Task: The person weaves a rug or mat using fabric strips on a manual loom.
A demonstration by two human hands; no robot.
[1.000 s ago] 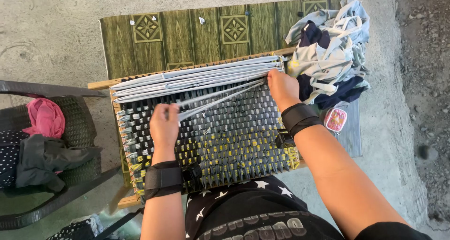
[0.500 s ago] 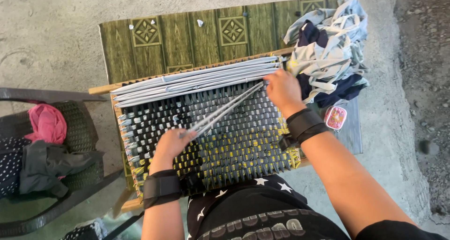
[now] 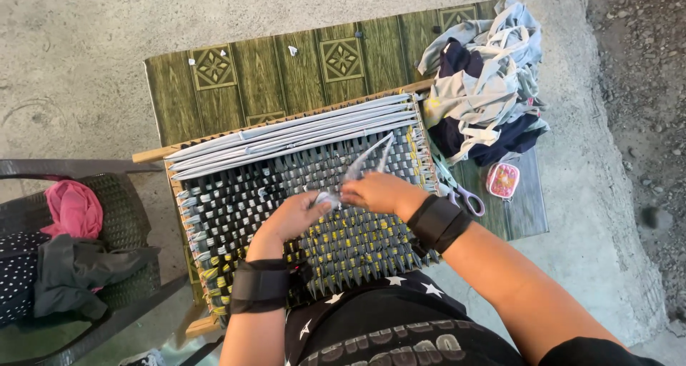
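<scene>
Hands: both of yours meet at the middle of the woven mat, fingertips almost touching over the weave.
Left hand: your left hand [image 3: 296,216] has its fingers curled in, pinching the near end of the grey strip [image 3: 357,167] (a black wrist wrap sits just behind it).
Right hand: your right hand [image 3: 379,192] is closed too, fingers folded down on that same strip just beside the left, with a matching black wrap on the wrist.
Strip: it rises from your fingers and slants up and away toward the far right of the frame, its far end split into two pale tails over the weave.
Woven mat: the woven mat [image 3: 236,209] is a checker of dark, grey and yellow bands stretched on a wooden frame [image 3: 153,154], lying right in front of your lap.
Loose strips: a bundle of grey strips [image 3: 286,134] lies flat along the frame's far edge.
Table: the green patterned table [image 3: 250,73] carries the frame.
Right side: a heap of cloth [image 3: 486,94] sits at the table's far right corner, scissors [image 3: 464,198] and a small pink case [image 3: 502,180] nearer you.
Left side: a dark chair [image 3: 107,187] holds a pink cloth [image 3: 71,209] and darker garments.
</scene>
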